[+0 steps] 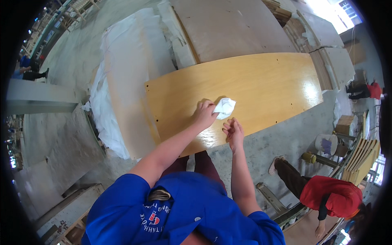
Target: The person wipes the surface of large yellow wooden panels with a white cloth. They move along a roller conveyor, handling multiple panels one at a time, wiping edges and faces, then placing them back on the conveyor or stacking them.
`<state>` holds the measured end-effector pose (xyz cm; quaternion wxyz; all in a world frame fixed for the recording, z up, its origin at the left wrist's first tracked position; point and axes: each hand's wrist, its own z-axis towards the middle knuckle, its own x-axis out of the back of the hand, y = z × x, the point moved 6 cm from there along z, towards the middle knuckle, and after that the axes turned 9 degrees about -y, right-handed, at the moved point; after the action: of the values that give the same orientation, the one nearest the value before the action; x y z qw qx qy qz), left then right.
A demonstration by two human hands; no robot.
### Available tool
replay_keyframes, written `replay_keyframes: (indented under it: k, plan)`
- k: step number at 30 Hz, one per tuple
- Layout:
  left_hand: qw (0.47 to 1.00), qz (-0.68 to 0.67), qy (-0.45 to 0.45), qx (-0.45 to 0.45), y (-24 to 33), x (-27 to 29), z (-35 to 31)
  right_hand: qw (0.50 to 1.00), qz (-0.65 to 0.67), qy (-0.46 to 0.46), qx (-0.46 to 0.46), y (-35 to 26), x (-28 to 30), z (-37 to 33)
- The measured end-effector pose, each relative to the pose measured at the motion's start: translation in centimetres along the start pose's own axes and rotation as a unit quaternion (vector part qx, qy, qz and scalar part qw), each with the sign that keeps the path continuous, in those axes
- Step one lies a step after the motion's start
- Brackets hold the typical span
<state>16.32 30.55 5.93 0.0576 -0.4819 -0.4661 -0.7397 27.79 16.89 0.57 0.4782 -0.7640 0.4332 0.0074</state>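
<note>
My left hand [206, 114] is closed on the near corner of a crumpled white cloth [224, 108], which lies on or just above a wooden panel [261, 87]. The panel is long, yellow-brown and glossy, with small dark holes near its edges. Close to the panel's front edge, my right hand [234, 132] is palm up, its fingers loosely curled and apart, just below the cloth and not touching it. Nothing shows between those fingers.
Left of the panel stands a stack wrapped in white plastic sheeting [107, 118]. Large grey-brown boards [232, 30] are piled behind it. At the lower right, a person in red [332, 196] bends near a stack of wooden panels [361, 159] and a white bucket [326, 144].
</note>
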Motion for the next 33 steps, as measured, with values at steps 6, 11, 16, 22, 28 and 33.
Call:
replay_keyframes:
  k: [6,11,16,22,28,33]
  plan:
    - [0.936,-0.341,-0.05,0.077,2.8,2.1,-4.7,0.942,0.276,-0.187,-0.047,1.3,-8.0,-3.1]
    - [0.904,-0.412,0.078,0.085,2.9,5.4,-9.2,0.882,0.331,-0.32,-0.098,3.5,-13.8,-3.9]
    - [0.913,-0.386,0.115,0.069,1.8,8.5,-10.6,0.861,0.339,-0.353,-0.138,3.3,-17.1,-2.7]
    - [0.917,-0.292,0.21,0.171,-2.7,11.1,-18.5,0.91,0.172,-0.35,-0.143,-3.1,-20.6,1.8]
    - [0.807,-0.183,0.11,0.551,-8.8,4.6,-42.2,0.806,0.238,-0.51,-0.182,-4.6,-24.5,4.3]
    - [0.642,-0.125,-0.117,0.748,-1.2,2.1,-55.7,0.854,0.274,-0.408,-0.172,-1.0,-24.7,4.9]
